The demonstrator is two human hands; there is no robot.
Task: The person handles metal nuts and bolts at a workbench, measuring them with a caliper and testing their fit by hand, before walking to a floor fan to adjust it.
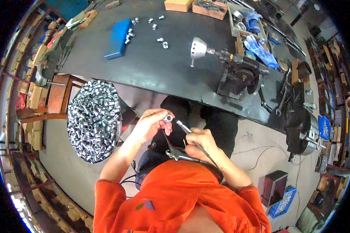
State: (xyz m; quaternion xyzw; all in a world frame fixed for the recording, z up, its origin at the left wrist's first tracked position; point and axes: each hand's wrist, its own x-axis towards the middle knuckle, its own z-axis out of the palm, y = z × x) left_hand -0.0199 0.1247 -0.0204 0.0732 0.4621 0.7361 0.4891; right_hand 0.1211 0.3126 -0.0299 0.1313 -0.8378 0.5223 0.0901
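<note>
Between the fingertips of my left hand [153, 123] is a small shiny metal sleeve [168, 118], its open end showing. My right hand [201, 143] is wrapped round a slim pen-shaped metal tool [184, 127], with a dark hose or cord running back under the wrist. The tool's tip points at the sleeve and is slightly apart from it. Below the hands, a metal tool with a braided hose [178, 155] lies across my lap; its kind is hard to make out. Left of my left arm, a large round container is heaped with similar metal sleeves [93, 120].
The dark workbench [155, 73] ahead carries a blue tray [118, 39], several loose sleeves [154, 26] and a hand-cranked device with a metal cone [198, 48]. A vise [302, 132] stands right. A wooden chair [58, 97] is left; a blue crate [283, 202] sits on the floor.
</note>
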